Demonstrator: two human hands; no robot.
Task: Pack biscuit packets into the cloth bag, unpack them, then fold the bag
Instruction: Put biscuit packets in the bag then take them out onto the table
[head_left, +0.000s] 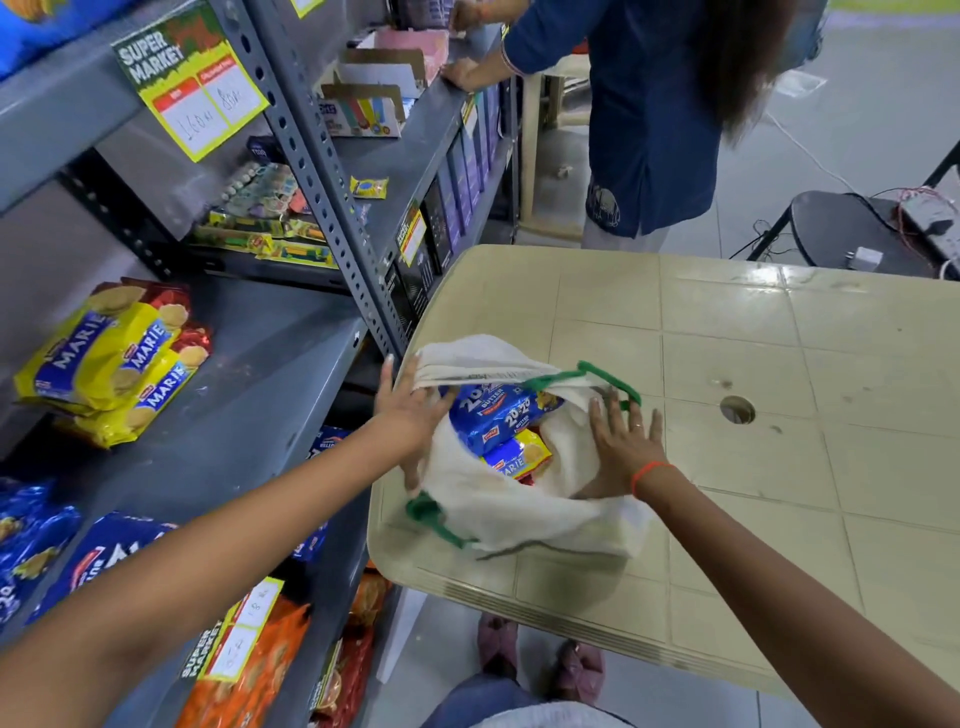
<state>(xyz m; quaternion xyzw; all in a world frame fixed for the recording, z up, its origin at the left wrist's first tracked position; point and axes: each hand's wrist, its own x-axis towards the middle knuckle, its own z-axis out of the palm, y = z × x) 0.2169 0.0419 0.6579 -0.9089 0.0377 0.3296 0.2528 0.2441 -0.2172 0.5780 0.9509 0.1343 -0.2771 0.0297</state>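
Observation:
A white cloth bag (519, 514) with green handles lies open-mouthed on the near left corner of the beige plastic table (727, 332). Inside it show a blue 20-20 butter biscuit packet (493, 415) and, below that, a yellow Marie packet (519, 460). My left hand (410, 415) presses flat against the bag's left side with fingers spread. At the right rim, beside a green handle (608, 379), my right hand (621, 441) rests with fingers apart. Neither hand grips a packet.
A grey metal shelf rack (322, 171) stands to the left, holding yellow Marie packets (109, 358), blue packets (104, 556) and orange packets (249, 670). Another person in a blue top (649, 104) stands behind the table. A black chair with cables (852, 223) is at the far right.

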